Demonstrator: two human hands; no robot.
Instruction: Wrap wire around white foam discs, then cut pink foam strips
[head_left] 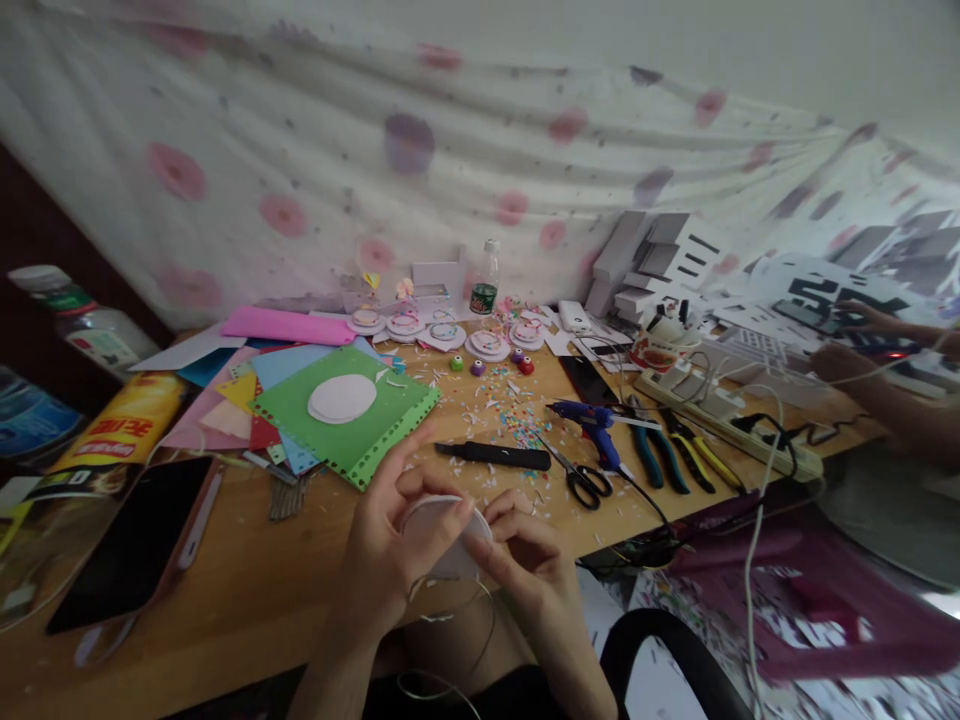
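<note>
Over the table's front edge, my left hand (pixel 405 535) and my right hand (pixel 532 560) pinch a white paper disc (pixel 442 555) between them. The left fingers wrap round its left side, thumb on its face; the right thumb and fingertips press its right rim. A thin wire (pixel 431 690) hangs in loops below the disc; whether it is fixed to it I cannot tell. Just beyond my hands lie a black craft knife (pixel 495 456) and black-handled scissors (pixel 587 486). White paper ovals (pixel 342 398) rest on green paper (pixel 300 408) farther left.
A blue glue gun (pixel 595 425), pliers (pixel 660 455) and a power strip (pixel 750 425) are on the right. A phone (pixel 135 545) lies at left. Decorated white discs (pixel 487 343) and a bottle (pixel 485 280) stand at the back. Another person's hands (pixel 862 345) work at far right.
</note>
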